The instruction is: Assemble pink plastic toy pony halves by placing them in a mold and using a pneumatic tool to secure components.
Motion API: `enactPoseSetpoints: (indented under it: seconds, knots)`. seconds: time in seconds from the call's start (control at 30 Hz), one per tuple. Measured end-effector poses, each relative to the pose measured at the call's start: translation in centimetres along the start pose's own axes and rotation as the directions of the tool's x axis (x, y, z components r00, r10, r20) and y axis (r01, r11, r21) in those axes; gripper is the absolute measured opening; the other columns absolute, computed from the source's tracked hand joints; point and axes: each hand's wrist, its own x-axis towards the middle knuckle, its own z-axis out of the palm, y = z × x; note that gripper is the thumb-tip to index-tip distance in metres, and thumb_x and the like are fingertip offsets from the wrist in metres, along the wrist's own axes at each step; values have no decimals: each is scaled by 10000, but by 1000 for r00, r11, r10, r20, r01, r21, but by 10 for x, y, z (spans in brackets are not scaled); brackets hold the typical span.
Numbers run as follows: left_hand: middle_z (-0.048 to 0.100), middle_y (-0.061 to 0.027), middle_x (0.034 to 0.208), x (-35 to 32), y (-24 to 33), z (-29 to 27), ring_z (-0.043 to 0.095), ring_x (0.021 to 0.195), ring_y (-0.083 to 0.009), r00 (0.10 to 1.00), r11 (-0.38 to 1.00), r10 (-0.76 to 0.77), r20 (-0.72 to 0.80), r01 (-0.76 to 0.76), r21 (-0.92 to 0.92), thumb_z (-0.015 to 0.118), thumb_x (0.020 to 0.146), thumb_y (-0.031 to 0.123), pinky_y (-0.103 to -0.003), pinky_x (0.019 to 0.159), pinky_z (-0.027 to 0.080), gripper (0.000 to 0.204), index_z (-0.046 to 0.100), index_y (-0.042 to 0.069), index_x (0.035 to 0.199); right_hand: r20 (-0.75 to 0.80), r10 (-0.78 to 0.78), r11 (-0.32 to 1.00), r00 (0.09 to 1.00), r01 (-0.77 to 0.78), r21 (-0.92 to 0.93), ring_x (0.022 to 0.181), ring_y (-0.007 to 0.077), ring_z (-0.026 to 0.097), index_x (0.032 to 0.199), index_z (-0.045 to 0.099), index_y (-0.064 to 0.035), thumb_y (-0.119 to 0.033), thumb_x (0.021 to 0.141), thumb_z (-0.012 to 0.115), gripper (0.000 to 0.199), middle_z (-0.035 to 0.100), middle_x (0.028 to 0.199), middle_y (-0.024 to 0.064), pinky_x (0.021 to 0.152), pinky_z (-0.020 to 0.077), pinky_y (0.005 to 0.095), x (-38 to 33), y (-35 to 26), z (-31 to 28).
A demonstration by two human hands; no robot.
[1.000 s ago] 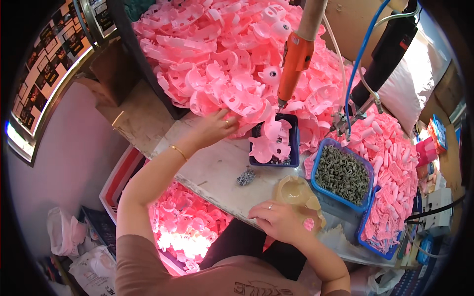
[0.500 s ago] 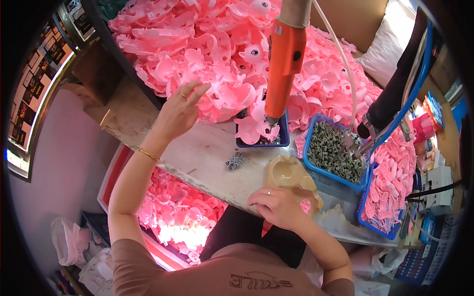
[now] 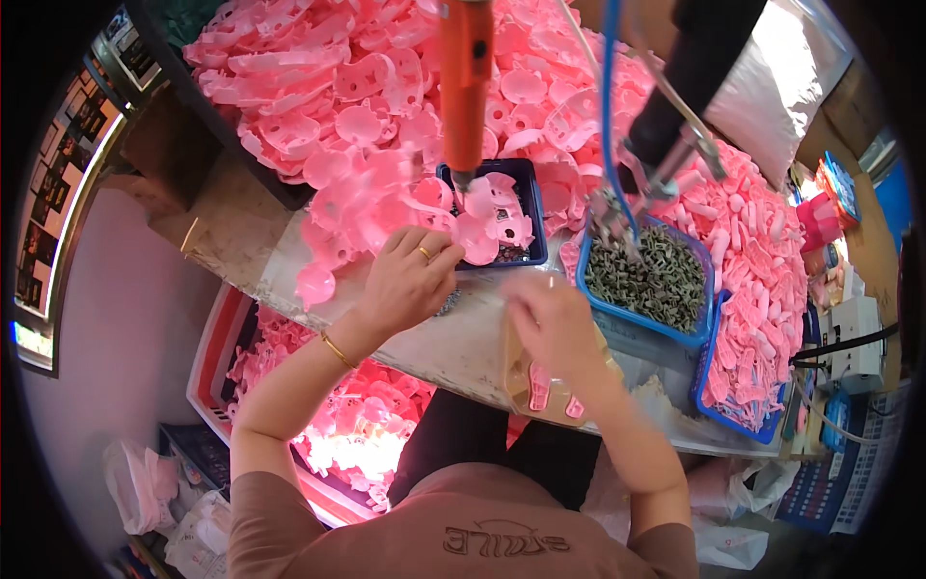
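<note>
My left hand [image 3: 410, 280], with a ring and a gold bracelet, is curled at the table's middle. Its fingertips close on a pink plastic part [image 3: 461, 234] beside a small dark-blue tray [image 3: 533, 207] of pink parts. My right hand [image 3: 552, 323] is motion-blurred and hovers over a beige jig [image 3: 540, 391] that holds pink pieces. Whether it holds anything is unclear. An orange power screwdriver [image 3: 466, 87] hangs tip-down just above the small tray.
A huge heap of pink plastic parts [image 3: 338, 87] fills the back. A blue bin of dark screws [image 3: 648, 280] stands at the right, with more pink parts [image 3: 762, 289] beyond it. A black tool with a blue hose [image 3: 675, 106] hangs over the bin. A crate of pink parts [image 3: 357, 434] sits under the table.
My left hand came back from the pink heap to the table and curled shut. My right hand lifted off the beige jig and moved left. The view shifted, so the screwdriver now hangs at centre.
</note>
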Motion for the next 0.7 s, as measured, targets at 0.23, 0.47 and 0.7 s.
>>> enactPoseSetpoints:
  seconds: [0.23,0.47,0.7]
  knots:
    - [594,-82,1081,-20,-27,21,573,1036,-294,981,993,-112,-161,106,-45,683,831,127,-434,966,430,331,584,110,1146,128,-186,877,974,223,-425,1016,288,604,1016,653,-72,6,714,640,313,647,984,80,882,486,413,55,74,25]
    - [507,-102,1427,-50,-77,24,421,1348,-339,835,891,-442,-327,452,-49,584,959,310,-602,1152,197,446,528,126,1361,166,-320,842,933,360,-401,992,289,573,946,596,-67,-32,715,663,243,596,932,89,898,472,422,59,62,17]
    - [535,-110,1397,-42,-59,25,419,1351,-340,887,878,-417,-200,450,163,615,943,343,-580,1151,219,447,548,136,1335,232,-388,788,892,452,-418,1000,295,545,947,591,-75,-45,683,709,291,518,922,79,910,471,424,44,39,-17]
